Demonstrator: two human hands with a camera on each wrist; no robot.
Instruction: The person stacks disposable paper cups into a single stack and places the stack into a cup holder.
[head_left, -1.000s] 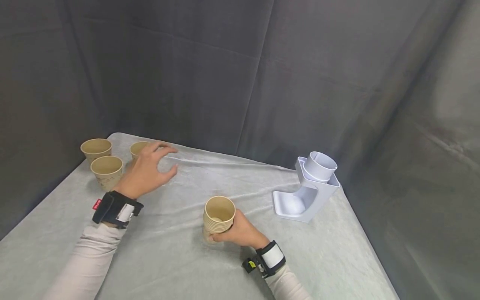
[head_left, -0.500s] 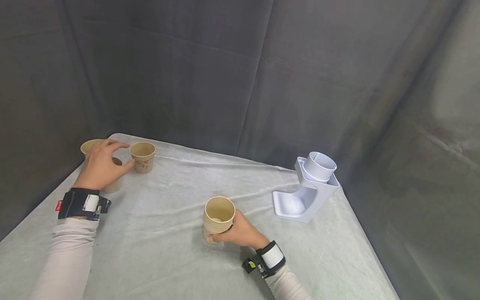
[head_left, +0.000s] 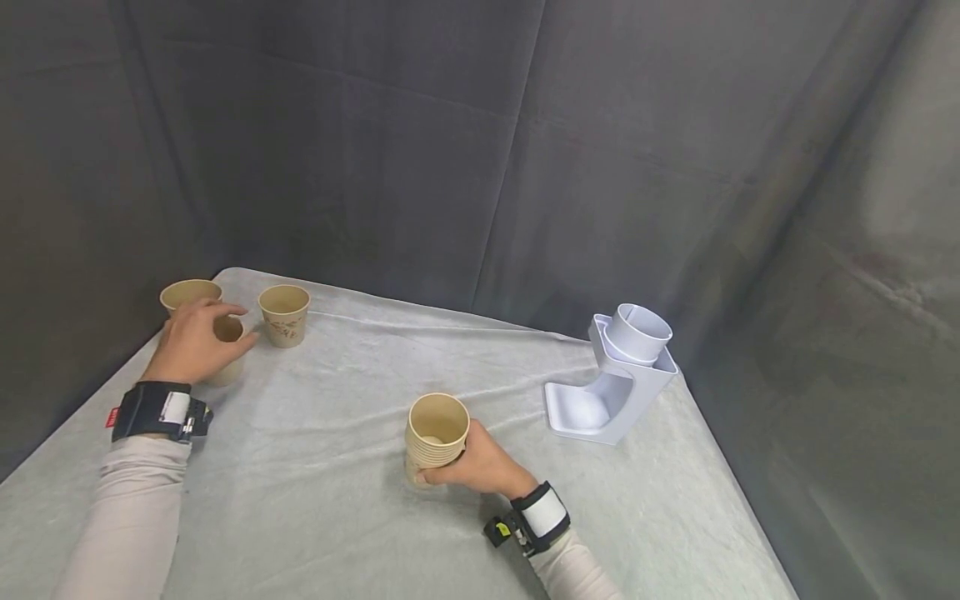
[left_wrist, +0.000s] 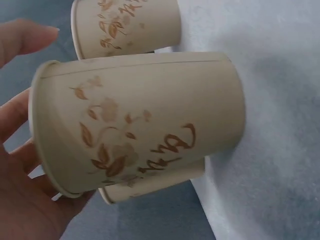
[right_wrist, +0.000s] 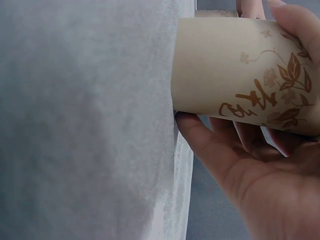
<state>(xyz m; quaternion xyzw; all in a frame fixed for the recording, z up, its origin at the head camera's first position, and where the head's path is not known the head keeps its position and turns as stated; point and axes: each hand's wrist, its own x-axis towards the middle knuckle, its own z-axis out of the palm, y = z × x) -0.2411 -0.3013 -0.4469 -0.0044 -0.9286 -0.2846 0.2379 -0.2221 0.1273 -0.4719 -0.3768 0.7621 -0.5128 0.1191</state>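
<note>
In the head view my left hand (head_left: 189, 343) is at the nearest of three separate paper cups on the left. That paper cup (head_left: 229, 372) is beige and upright, partly hidden by the hand. The left wrist view shows the leaf-printed side of this cup (left_wrist: 145, 120), fingers behind its rim and the thumb (left_wrist: 32, 37) apart from it. My right hand (head_left: 487, 463) grips a stack of nested paper cups (head_left: 432, 455) standing mid-table. In the right wrist view fingers and thumb wrap round the printed stack (right_wrist: 220, 70).
Two more paper cups stand close by, one behind my left hand (head_left: 191, 290) and one to its right (head_left: 285, 321). A white stand (head_left: 633, 400) with a tilted cylinder (head_left: 639, 333) on top is at the right. Grey curtains (head_left: 420, 150) border the cloth-covered table (head_left: 337, 533).
My left hand has moved left, away from the right-hand cup to the near cup, and shifted slightly further left and down since. My right hand and the stack stay put.
</note>
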